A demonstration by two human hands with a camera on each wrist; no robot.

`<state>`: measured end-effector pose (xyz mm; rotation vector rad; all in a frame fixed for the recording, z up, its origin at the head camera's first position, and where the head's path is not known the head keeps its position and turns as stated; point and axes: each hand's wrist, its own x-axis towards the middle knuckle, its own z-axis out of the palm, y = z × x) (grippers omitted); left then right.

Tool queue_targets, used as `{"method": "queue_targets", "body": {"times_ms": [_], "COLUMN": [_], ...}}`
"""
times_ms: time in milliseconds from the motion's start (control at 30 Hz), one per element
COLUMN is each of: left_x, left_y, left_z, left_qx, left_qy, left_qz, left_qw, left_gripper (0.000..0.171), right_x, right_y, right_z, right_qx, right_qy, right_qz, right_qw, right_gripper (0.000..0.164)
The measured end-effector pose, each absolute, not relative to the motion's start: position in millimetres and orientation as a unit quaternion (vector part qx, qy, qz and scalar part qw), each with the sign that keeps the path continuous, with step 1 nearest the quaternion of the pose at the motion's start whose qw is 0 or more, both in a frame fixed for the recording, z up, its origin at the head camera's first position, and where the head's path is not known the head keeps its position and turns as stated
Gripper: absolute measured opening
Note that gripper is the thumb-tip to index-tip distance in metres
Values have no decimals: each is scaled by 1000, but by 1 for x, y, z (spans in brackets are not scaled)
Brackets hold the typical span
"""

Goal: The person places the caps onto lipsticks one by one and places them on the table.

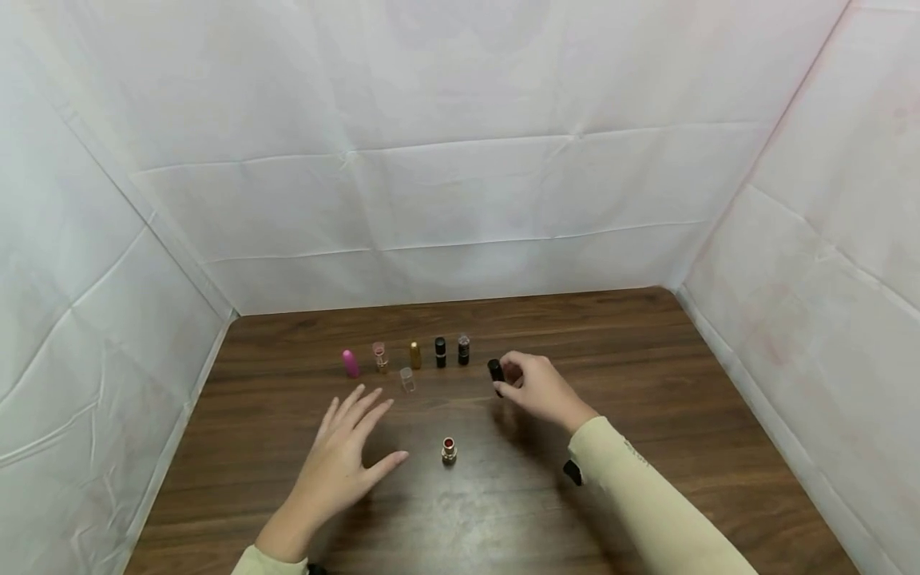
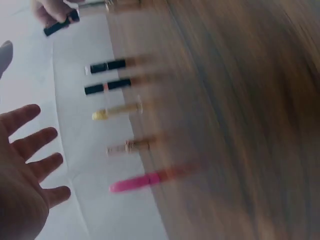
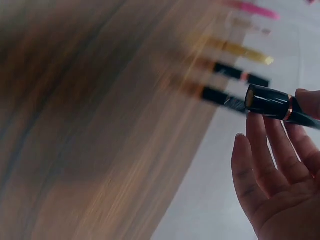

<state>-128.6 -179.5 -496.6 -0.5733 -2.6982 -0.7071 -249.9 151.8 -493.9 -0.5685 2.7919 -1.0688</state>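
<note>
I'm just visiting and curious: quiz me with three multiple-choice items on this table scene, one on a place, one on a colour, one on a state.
1. Where does the open lipstick stand?
A. In the back row
B. Alone, nearer the person, between the hands
C. On the wall

2. What colour is the leftmost tube in the row?
A. Pink
B. Green
C. Blue

3. What is the right hand doing?
A. Lying flat
B. Pinching a black tube
C. Out of sight

Answers: 1 B, it stands apart in front of the row. 2 A, bright pink in the head view. 3 B, fingers hold the tube above the table.
</note>
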Motion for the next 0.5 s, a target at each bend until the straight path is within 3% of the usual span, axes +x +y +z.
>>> {"method": "queue_targets", "body": {"times_ms": [500], "left_x": [-116], "left_y": [-202], "left_z": [-502], "left_qx": [-168], "left_qy": [-961], "left_qz": [-179], "left_qw": [127], "left_gripper": [82], "right_x": [-315], "right_y": [151], "right_z": [-516], "right_qx": [-117], "right_qy": [923], "right_qz": [-366], "right_qw": [20], "right_gripper": [26]}}
